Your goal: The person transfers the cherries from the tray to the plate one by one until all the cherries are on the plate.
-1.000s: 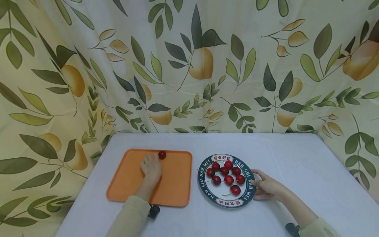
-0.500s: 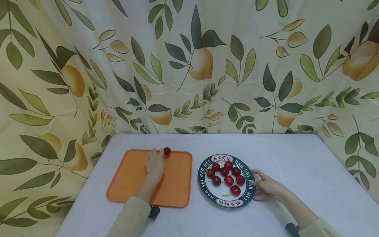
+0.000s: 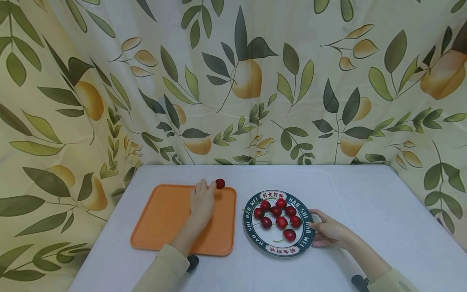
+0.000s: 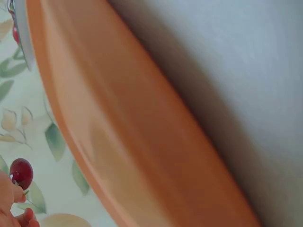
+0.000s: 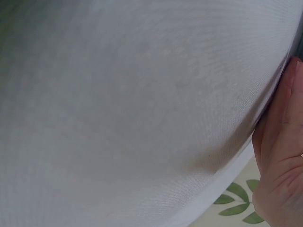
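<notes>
In the head view, a dark red cherry is at the fingertips of my left hand, above the far right part of the orange tray. The left wrist view shows that cherry with a bit of green stem by the pinching fingers. My right hand holds the right rim of a round plate with a dark green lettered border, thumb on top and other fingers lower at the edge. Several red cherries with stems lie on the plate. In the right wrist view, only part of my right hand shows.
Tray and plate stand side by side on a white-covered table, with a narrow gap between them. Behind the table hangs a curtain printed with leaves and fruit.
My left hand has moved to the right and slightly away over the tray, carrying the cherry with it. The right hand and the plate have stayed in place.
</notes>
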The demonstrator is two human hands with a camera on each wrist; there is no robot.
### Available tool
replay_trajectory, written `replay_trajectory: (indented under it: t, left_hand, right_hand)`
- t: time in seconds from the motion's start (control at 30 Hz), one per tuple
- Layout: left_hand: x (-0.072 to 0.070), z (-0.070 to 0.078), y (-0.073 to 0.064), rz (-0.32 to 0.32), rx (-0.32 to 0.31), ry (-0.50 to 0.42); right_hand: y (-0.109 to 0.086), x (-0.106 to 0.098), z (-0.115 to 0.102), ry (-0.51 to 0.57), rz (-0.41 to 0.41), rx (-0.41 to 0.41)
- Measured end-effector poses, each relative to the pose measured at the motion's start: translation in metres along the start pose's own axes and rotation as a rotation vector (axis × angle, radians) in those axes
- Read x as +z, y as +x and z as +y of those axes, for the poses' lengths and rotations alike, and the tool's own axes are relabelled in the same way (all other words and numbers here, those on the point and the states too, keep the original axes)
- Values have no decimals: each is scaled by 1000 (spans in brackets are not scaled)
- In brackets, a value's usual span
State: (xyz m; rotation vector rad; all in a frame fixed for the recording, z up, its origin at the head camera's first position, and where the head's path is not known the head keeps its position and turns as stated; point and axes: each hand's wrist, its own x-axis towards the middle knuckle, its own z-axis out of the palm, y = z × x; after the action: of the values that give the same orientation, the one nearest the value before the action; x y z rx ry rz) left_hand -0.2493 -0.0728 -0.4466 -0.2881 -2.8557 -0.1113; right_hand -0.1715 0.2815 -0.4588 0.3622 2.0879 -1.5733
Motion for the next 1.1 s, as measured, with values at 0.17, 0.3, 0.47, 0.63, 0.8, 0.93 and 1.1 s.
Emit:
replay_trajectory:
  t: [0.17, 0.3, 0.47, 0.63, 0.8, 0.93, 1.1]
  left_hand:
    - [-4, 12, -5, 69, 58, 22]
    - [-8, 24, -9, 100, 98, 11]
    - [-13, 42, -16, 77, 132, 0]
    - [-18, 60, -26, 50, 171, 24]
    - [-22, 74, -36, 25, 226, -7]
    - [-23, 82, -43, -28, 260, -30]
    - [-19, 91, -48, -10, 308, -7]
  right_hand:
    - [0, 0, 0, -3, 0, -3]
    - [0, 0, 0, -4, -3, -7]
    - [0, 0, 0, -6, -2, -7]
    - [0, 0, 0, -6, 3, -5]
    - [0, -1, 0, 2, -2, -2]
    - [0, -1, -1, 1, -3, 0]
    - [-1, -1, 0, 2, -3, -5]
